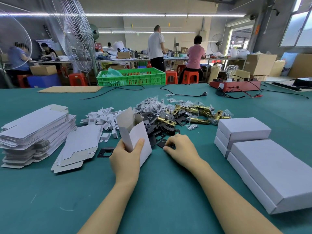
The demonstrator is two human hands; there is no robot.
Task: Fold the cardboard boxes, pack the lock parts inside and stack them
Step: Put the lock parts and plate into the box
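My left hand point(125, 157) grips a half-formed white cardboard box point(135, 130), held upright with its top flaps open. My right hand point(181, 146) pinches a black strike plate point(163, 143) lying on the green table at the near edge of the parts pile. Beyond it lie more black plates point(162, 127), brass latch bolts point(194, 114) and small bags of screws point(152, 103). Flat unfolded box blanks form a stack point(33, 129) at the left, and a few more blanks point(79, 146) lie beside it. Closed white boxes point(244, 130) are stacked at the right.
Small white card inserts point(103, 118) lie behind the box. One black plate point(105, 152) lies apart, left of my left hand. A red test unit with a bulb point(234, 85) and cables sit at the far right. A green crate point(131, 76) stands beyond the table, and people work farther back.
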